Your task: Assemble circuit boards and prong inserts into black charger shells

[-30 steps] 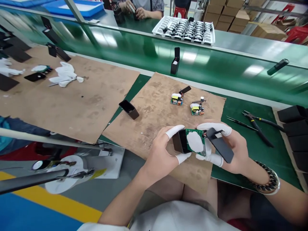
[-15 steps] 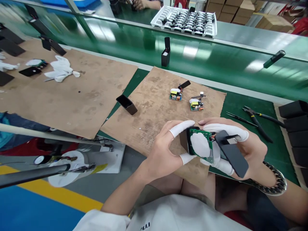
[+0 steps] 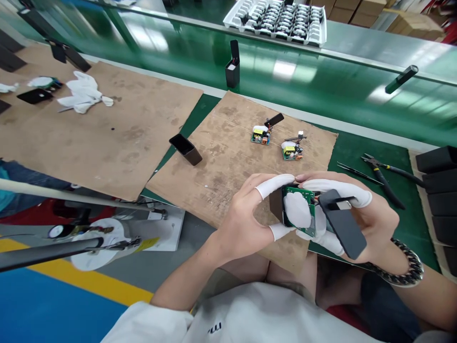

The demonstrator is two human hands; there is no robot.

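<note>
The left hand (image 3: 246,224) pinches a black case (image 3: 275,202) with thumb and finger, over the near edge of the brown mat (image 3: 221,166). The case's open mouth faces right. The right hand (image 3: 371,219) is shut around a green board (image 3: 299,213), which touches that mouth, and a black lid (image 3: 342,224). On the mat, 1 spare case (image 3: 185,148) lies open and looks empty.

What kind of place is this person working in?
Probably an electronics assembly line: a green conveyor belt, a tray of small parts beyond it, and loose circuit boards on the cardboard mat.
</note>
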